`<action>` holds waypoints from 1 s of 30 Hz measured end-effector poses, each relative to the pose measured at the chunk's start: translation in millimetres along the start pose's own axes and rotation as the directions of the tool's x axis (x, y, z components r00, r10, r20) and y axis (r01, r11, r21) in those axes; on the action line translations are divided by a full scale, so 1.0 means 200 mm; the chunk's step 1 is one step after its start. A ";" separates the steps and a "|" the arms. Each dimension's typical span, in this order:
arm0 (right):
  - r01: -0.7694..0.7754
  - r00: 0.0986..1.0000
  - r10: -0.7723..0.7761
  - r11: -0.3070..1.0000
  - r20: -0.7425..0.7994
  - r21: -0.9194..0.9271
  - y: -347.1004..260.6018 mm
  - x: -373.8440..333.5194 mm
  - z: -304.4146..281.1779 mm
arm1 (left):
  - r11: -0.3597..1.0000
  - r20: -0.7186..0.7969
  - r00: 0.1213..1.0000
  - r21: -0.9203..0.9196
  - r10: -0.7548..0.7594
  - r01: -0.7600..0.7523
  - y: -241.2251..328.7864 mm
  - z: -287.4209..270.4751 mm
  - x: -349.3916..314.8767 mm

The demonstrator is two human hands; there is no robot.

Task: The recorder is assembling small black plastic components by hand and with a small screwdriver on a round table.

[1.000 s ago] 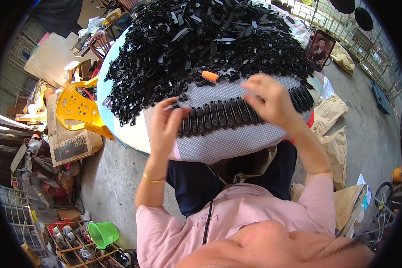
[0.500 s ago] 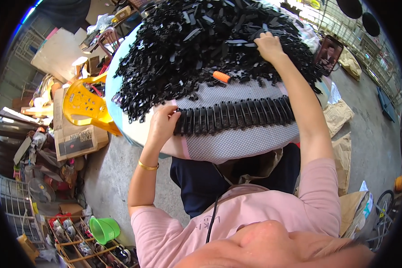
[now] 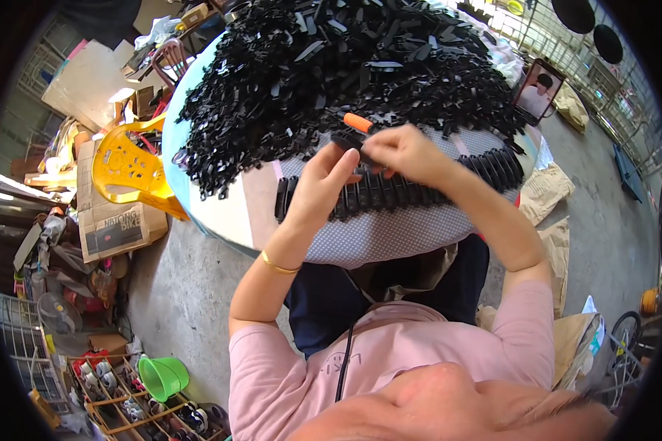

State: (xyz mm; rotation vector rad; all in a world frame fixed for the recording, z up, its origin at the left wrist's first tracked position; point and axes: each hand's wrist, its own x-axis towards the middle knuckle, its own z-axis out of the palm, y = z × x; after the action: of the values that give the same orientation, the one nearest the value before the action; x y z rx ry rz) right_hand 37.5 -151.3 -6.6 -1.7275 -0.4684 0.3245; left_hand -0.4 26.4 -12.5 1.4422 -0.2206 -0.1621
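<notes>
The bare left hand (image 3: 322, 180) and bare right hand (image 3: 404, 153) are partly concealing, from where I am standing, the small black plastic piece (image 3: 349, 141) between them. They are also masking the middle of the long row of ribbed black plastic strips (image 3: 485, 169). The upper edge is cropping the broad heap of glossy black plastic parts (image 3: 272, 95), whose individual outlines are appearing too small to distinguish.

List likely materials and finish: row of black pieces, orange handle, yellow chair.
Row of black pieces: probably moulded plastic, semi-gloss; near-identical shapes, soft highlights.
Orange handle: plastic or rubber, can't tell which; even, bright colour.
Yellow chair: likely moulded plastic, fairly glossy; uniform colour, curved shell with cut-outs.
</notes>
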 end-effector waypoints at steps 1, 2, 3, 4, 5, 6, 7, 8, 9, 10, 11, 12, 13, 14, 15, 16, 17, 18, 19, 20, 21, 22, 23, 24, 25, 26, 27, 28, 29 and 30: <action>0.051 0.998 -0.050 0.998 0.029 -0.031 0.01 -0.02 0.03 | 0.990 0.011 1.000 -0.141 -0.027 0.028 -0.02 0.04 0.02; 0.055 0.998 -0.056 0.995 0.005 0.088 0.02 -0.05 0.05 | 0.959 0.023 0.998 -0.277 -0.055 0.059 -0.04 0.06 0.03; 0.055 0.998 -0.055 0.995 -0.006 0.086 0.03 -0.05 0.03 | 0.949 0.032 0.999 -0.312 -0.033 0.042 -0.04 0.08 0.03; 0.192 0.979 -0.196 0.978 -0.049 -0.077 0.05 -0.06 0.00 | 0.930 0.003 0.999 -0.366 -0.033 0.032 -0.05 0.09 0.04; 0.313 0.939 -0.337 0.918 -0.065 -0.243 0.07 -0.06 -0.04 | 0.908 -0.027 0.999 -0.418 -0.036 0.021 -0.06 0.10 0.06; 0.314 0.899 -0.428 0.782 -0.097 -0.538 0.05 -0.07 -0.11 | 0.884 -0.087 0.992 -0.466 -0.091 0.040 -0.05 0.11 0.07; 0.179 0.907 -0.377 0.750 -0.189 -0.637 0.08 -0.07 -0.20 | 0.849 -0.051 0.992 -0.522 -0.120 0.076 -0.02 0.11 0.07; 0.082 0.876 -0.396 0.684 -0.275 -0.724 0.10 -0.08 -0.29 | 0.811 -0.013 0.989 -0.575 -0.147 0.113 -0.01 0.09 0.07; -0.048 0.870 -0.369 0.594 -0.326 -0.803 0.14 -0.08 -0.39 | 0.794 0.009 0.983 -0.589 -0.182 0.152 0.00 0.08 0.07; -0.183 0.856 -0.349 0.486 -0.382 -0.855 0.17 -0.09 -0.49 | 0.775 0.029 0.979 -0.607 -0.201 0.177 -0.01 0.08 0.07; -0.251 0.878 -0.279 0.427 -0.390 -0.869 0.20 -0.09 -0.56 | 0.756 0.046 0.974 -0.623 -0.221 0.201 -0.02 0.07 0.07; -0.313 0.893 -0.204 0.361 -0.402 -0.878 0.22 -0.09 -0.60 | 0.733 0.066 0.967 -0.640 -0.246 0.230 -0.03 0.06 0.07; -0.295 0.906 -0.176 0.390 -0.385 -0.872 0.25 -0.10 -0.62 | 0.733 0.072 0.967 -0.638 -0.245 0.234 -0.03 0.07 0.08; -0.300 0.905 -0.164 0.406 -0.392 -0.863 0.28 -0.09 -0.62 | 0.894 -0.012 0.978 -0.407 -0.208 0.185 -0.03 0.08 0.09; -0.302 0.907 -0.150 0.422 -0.394 -0.855 0.29 -0.08 -0.61 | 0.981 -0.086 0.985 -0.141 -0.148 0.135 -0.02 0.09 0.10; -0.302 0.911 -0.150 0.393 -0.384 -0.869 0.29 -0.07 -0.59 | 0.909 -0.116 0.991 0.417 0.067 -0.013 0.00 0.10 0.12; -0.303 0.911 -0.149 0.392 -0.385 -0.868 0.28 -0.06 -0.57 | 0.685 -0.080 0.939 0.705 0.334 -0.184 0.00 0.10 0.13; -0.307 0.915 -0.141 0.361 -0.377 -0.881 0.28 -0.06 -0.56 | 0.343 0.048 0.831 0.896 0.554 -0.280 0.01 0.10 0.14; -0.310 0.920 -0.132 0.329 -0.369 -0.892 0.28 -0.06 -0.55 | 0.310 0.019 0.835 0.924 0.550 -0.225 0.04 0.13 0.13; -0.336 0.916 -0.102 0.337 -0.388 -0.880 0.29 -0.06 -0.55 | 0.310 0.020 0.836 0.923 0.549 -0.226 0.03 0.13 0.13; -0.331 0.917 -0.105 0.340 -0.385 -0.880 0.29 -0.05 -0.55 | 0.387 0.021 0.852 0.885 0.524 -0.260 0.02 0.12 0.13; -0.313 0.916 -0.121 0.383 -0.383 -0.869 0.28 -0.06 -0.56 | 0.461 0.025 0.867 0.839 0.498 -0.289 0.02 0.10 0.13; -0.293 0.914 -0.137 0.426 -0.381 -0.856 0.27 -0.07 -0.57 | 0.596 -0.004 0.912 0.757 0.411 -0.265 0.02 0.09 0.12; -0.302 0.916 -0.095 0.472 -0.389 -0.828 0.25 -0.09 -0.56 | 0.758 -0.050 0.948 0.615 0.313 -0.218 0.01 0.08 0.12; -0.288 0.916 -0.099 0.508 -0.388 -0.812 0.25 -0.09 -0.56 | 0.882 -0.075 0.976 0.445 0.207 -0.153 0.00 0.09 0.12; -0.274 0.917 -0.102 0.542 -0.386 -0.794 0.25 -0.10 -0.56 | 0.960 -0.083 0.987 0.256 0.141 -0.115 -0.01 0.10 0.10; -0.211 0.898 -0.207 0.571 -0.388 -0.794 0.26 -0.12 -0.57 | 0.985 -0.072 0.995 0.160 0.074 -0.062 0.01 0.12 0.09; -0.160 0.878 -0.245 0.661 -0.412 -0.733 0.22 -0.13 -0.53 | 0.998 -0.064 0.998 0.065 0.007 -0.003 0.01 0.13 0.07; -0.103 0.854 -0.277 0.741 -0.441 -0.663 0.17 -0.14 -0.49 | 0.999 -0.049 0.999 -0.024 -0.022 0.021 0.00 0.13 0.06; 0.028 0.840 -0.335 0.813 -0.428 -0.582 0.12 -0.16 -0.44 | 0.999 -0.042 0.999 -0.036 -0.028 0.027 0.00 0.14 0.05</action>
State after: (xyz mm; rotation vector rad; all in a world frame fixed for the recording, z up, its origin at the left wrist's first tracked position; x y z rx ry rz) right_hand 53.3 -246.3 -13.4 -2.2138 -0.3470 -0.4772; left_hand 1.6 -2.6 -9.1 1.4130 -0.1621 -0.1566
